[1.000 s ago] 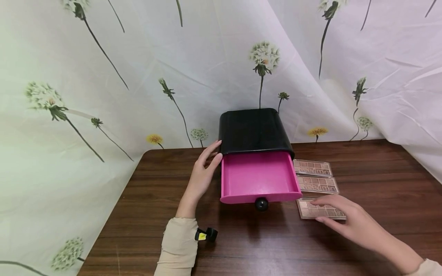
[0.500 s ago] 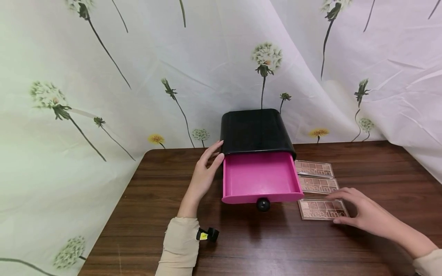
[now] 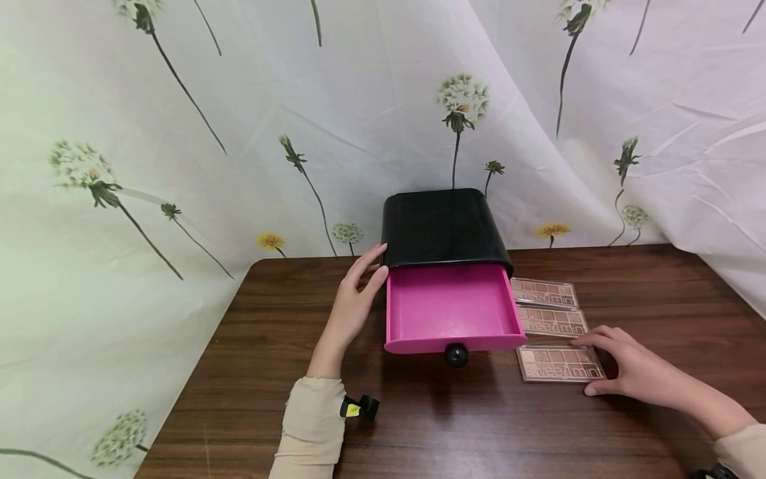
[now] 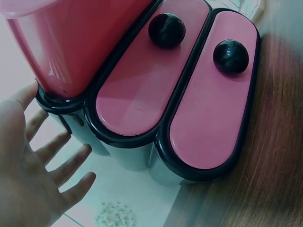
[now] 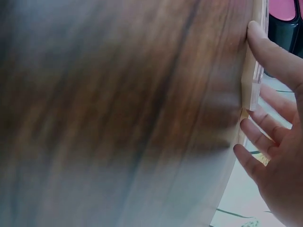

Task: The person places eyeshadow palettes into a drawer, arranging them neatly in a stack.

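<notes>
A black chest of drawers (image 3: 443, 226) stands at the back of the table, its pink top drawer (image 3: 413, 345) pulled out. My left hand (image 3: 348, 303) touches the chest's left side near the top front corner, fingers spread and fairly straight. Two lower pink drawers (image 4: 210, 113) with round black knobs are pushed in, as the left wrist view shows. On the right, my right hand (image 3: 637, 372) pinches the right end of the nearest eyeshadow palette (image 3: 558, 364), thumb on its front edge and fingers at its back edge. That palette lies flat; edge-on, its side (image 5: 251, 78) shows in the right wrist view.
Two more eyeshadow palettes (image 3: 553, 320) lie behind the held one, right of the chest, partly hidden by the drawer. The dark wooden table (image 3: 263, 319) ends at a dandelion-print cloth (image 3: 359, 100). A small black device (image 3: 361, 408) is strapped to my left wrist.
My right hand has drawn back to the right, from over the nearest palette to its right end, and has settled at its edges. The left hand stays on the chest.
</notes>
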`<state>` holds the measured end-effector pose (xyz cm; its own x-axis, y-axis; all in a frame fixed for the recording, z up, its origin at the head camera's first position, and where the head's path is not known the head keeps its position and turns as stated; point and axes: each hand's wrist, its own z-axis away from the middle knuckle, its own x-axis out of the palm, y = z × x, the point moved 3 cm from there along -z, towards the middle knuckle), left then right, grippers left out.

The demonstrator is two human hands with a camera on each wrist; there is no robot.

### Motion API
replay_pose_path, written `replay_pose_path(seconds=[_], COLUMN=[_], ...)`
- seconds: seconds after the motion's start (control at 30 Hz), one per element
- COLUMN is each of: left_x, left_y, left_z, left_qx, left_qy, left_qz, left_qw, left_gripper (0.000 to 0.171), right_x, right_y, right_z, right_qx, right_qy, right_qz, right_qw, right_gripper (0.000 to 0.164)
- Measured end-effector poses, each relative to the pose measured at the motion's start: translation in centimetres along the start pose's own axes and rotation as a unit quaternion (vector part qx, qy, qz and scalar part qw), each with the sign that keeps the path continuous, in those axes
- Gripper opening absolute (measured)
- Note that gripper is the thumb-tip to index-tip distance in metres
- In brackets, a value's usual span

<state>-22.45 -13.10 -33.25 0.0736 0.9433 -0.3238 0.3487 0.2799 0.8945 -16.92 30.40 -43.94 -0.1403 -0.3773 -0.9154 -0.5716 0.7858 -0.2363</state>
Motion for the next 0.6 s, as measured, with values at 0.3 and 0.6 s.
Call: replay_pose_path(seconds=[0.3,0.6], left_x=[-0.02,0.02], left_y=[0.16,0.05], left_z=[0.06,0.04], left_qx=[0.001,-0.002], left_qy=[0.0,0.002], left_qz=[-0.002,-0.002], left_qw=[1.0,1.0], left_gripper=[0.046,0.046], right_x=[-0.15,-0.82], right_y=[-0.37,-0.77], right_z=[-0.32,-0.32], right_qx=[-0.007,-0.023], right_qy=[0.005,0.057], right_qz=[0.004,-0.016], right_qw=[1.0,0.998], right_gripper=[0.063,0.064])
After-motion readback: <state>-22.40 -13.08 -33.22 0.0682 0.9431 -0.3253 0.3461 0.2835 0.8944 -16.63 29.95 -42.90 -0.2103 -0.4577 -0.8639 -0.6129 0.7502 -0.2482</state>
